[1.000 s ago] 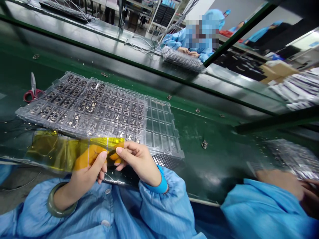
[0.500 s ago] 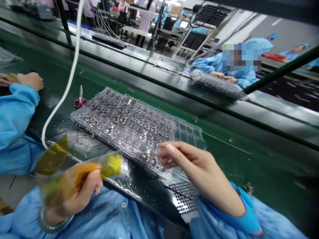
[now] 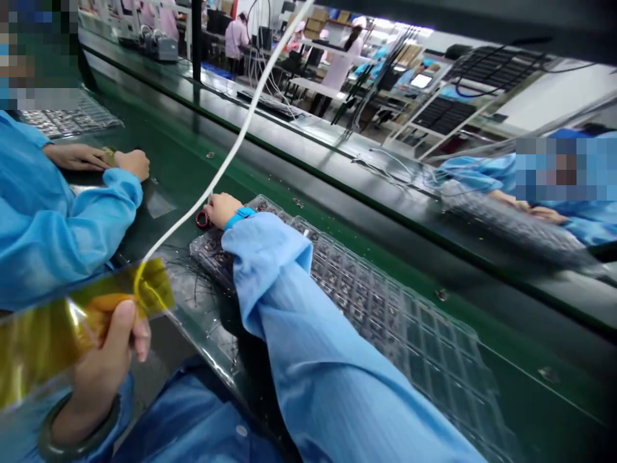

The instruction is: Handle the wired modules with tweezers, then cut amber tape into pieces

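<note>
Right hand (image 3: 222,210) has swung across to the red scissor handles (image 3: 203,219), grip hidden, while left hand (image 3: 101,373) pinches amber film (image 3: 43,341) beside the clear blister tray (image 3: 400,321); risk: right sleeve (image 3: 299,321) dragging the tray and shifting parts, or white cable (image 3: 212,180) snagging the film.
</note>
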The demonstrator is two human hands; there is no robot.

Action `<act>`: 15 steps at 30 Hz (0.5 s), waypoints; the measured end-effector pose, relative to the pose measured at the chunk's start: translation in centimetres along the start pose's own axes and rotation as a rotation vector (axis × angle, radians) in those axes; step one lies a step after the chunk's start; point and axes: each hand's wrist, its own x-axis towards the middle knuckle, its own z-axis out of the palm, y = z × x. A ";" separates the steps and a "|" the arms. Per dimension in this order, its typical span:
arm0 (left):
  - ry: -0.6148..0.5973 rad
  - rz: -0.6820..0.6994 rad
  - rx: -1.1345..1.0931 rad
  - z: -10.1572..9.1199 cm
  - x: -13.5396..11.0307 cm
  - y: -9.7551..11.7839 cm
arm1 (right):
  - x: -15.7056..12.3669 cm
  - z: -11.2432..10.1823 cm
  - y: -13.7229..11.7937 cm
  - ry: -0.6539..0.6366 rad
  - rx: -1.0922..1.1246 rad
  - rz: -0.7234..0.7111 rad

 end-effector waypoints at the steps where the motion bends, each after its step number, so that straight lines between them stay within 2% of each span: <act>1: -0.023 -0.054 -0.039 0.2 0.3 -0.3 | 0.9 0.6 -0.1 -0.024 -0.013 0.017; 4: -0.076 -0.114 -0.150 0.4 1.0 -1.0 | 2.3 1.4 -0.3 -0.082 -0.037 0.068; 9: -0.047 -0.055 -0.192 0.9 1.8 -1.3 | 2.3 1.3 -0.9 -0.095 -0.056 0.157; 15: -0.076 -0.083 -0.196 2.0 2.0 -1.8 | 2.5 1.4 -2.2 -0.147 0.012 0.122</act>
